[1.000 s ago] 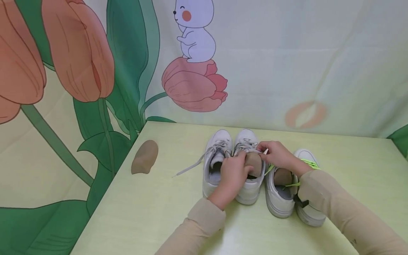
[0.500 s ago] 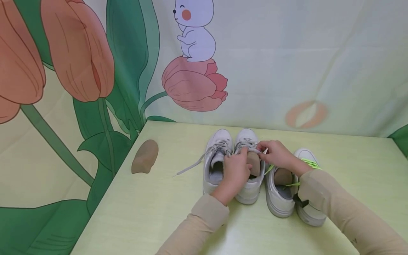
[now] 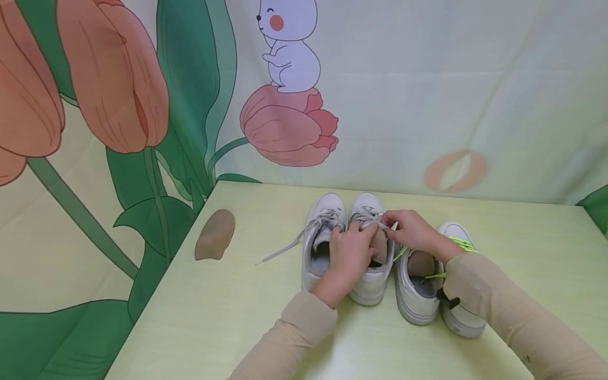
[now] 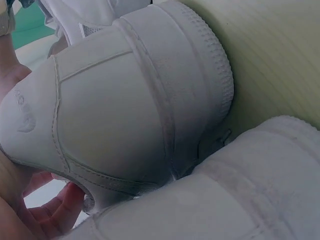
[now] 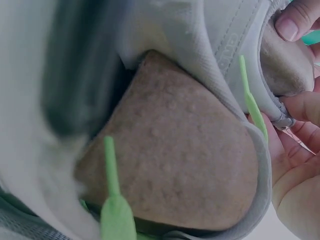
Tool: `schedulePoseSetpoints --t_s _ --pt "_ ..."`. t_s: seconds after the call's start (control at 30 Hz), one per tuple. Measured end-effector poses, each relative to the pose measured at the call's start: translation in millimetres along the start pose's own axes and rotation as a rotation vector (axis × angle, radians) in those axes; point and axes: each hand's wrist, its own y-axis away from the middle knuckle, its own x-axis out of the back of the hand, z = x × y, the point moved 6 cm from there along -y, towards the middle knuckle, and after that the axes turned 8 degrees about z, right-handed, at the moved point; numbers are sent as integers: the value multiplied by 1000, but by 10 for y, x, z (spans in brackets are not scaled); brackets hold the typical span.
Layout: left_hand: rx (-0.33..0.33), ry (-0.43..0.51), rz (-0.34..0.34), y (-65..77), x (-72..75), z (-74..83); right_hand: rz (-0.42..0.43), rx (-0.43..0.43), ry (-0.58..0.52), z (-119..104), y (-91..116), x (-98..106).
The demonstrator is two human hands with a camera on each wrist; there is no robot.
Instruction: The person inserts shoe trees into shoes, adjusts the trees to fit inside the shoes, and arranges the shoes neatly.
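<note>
My left hand (image 3: 350, 256) is over the opening of a white sneaker (image 3: 368, 291) with grey laces. Its fingertips lie at the tongue and laces, its thumb against a brown shoe insert (image 3: 380, 247) in that opening. From the other side my right hand (image 3: 412, 230) pinches the edge of the same sneaker near the laces; in the right wrist view its thumb (image 5: 302, 107) is at the rim, just below the insert. A matching sneaker (image 3: 328, 206) stands close on the left, its loose lace (image 3: 283, 249) trailing over the table.
To the right, a sneaker (image 3: 417, 309) with green laces holds another brown insert (image 3: 421, 263); its mate (image 3: 463, 322) is partly under the right sleeve (image 3: 480, 285). A separate brown insert (image 3: 215, 235) lies at the table's (image 3: 214, 322) left side. A printed cloth (image 3: 389, 105) hangs behind.
The left hand shifts slightly over the shoe opening, its fingers now reaching across the tongue and covering more of the insert. The right hand keeps its place at the shoe's edge.
</note>
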Motion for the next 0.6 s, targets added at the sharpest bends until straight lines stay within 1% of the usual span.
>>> schedulePoseSetpoints --t_s 0.2,0.3,0.47,0.53,0.6 --pt "-16 -17 -25 -39 14 22 -1 -1 4 -5 -4 5" --pt "-7 -43 -46 -57 14 38 6 5 12 -6 -4 6" --pt "11 -74 -98 -82 -33 58 27 25 23 -9 -13 6" --pt "14 -76 -102 -92 -49 64 33 30 30 -11 -19 7" --pt "5 -78 -87 -103 -52 74 37 32 36 -15 -26 9"
